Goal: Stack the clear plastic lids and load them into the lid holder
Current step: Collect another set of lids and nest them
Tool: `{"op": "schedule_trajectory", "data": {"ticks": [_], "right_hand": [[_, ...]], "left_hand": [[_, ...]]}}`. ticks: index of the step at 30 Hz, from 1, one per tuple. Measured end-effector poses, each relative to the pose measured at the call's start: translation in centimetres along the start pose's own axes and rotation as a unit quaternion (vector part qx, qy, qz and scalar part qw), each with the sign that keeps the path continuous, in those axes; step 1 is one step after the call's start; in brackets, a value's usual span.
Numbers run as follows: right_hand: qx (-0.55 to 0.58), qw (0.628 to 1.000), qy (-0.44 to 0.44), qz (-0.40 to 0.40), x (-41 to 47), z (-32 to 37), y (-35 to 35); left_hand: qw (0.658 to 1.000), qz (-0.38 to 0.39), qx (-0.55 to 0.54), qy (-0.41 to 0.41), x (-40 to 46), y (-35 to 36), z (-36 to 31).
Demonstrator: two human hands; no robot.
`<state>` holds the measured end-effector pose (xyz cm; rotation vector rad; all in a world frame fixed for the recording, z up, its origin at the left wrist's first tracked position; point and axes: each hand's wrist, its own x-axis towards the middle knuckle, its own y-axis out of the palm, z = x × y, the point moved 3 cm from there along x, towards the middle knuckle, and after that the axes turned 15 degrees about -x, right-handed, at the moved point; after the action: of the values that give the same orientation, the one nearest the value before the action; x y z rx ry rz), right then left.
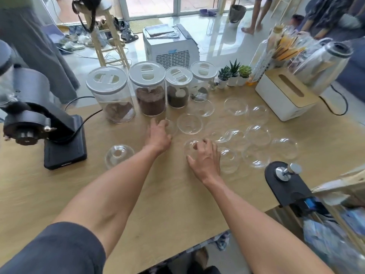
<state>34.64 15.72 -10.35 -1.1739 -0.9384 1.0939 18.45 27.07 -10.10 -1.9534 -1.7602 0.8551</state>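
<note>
lids (257, 134): clear domes | scattered singly on table | unstacked

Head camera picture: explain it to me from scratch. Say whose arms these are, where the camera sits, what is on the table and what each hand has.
There is no machine here: a person works with bare hands, and the single camera is worn on their head, looking forward and down. That is why both forearms reach in from the bottom edge.

The wooden table carries many clear plastic dome lids, scattered and not yet stacked. One dome lid sits alone at the left. At the back stand four clear canisters with white tops, such as the tall canister holding brown grounds. A black coffee grinder is at the left, a white tissue box at the right, and three small potted succulents behind.

The left hand reaches to a lid near the canisters. The right hand has its fingers curled over another lid. The picture is blurred, so how firm either grip is stays unclear.
</note>
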Motion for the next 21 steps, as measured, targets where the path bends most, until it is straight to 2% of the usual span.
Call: {"op": "schedule_trajectory", "data": {"ticks": [5,12,17,21], "right_hand": [[0.019,0.997,-0.076,0.013,0.1,-0.3,0.3],[0.148,0.977,-0.147,0.04,0.9,2.1,-1.1],[0.221,0.963,-0.142,0.052,1.1,4.7,-1.8],[0.247,0.957,-0.143,0.05,1.2,6.5,-2.3]], "left_hand": [[0.999,-0.031,0.003,0.013,-1.6,-0.6,0.7],[0.989,-0.136,-0.041,0.036,-5.2,-6.1,0.4],[0.978,-0.207,-0.042,0.0,-9.1,-10.2,2.2],[0.975,-0.22,-0.015,-0.039,-11.0,-11.8,4.4]]}}
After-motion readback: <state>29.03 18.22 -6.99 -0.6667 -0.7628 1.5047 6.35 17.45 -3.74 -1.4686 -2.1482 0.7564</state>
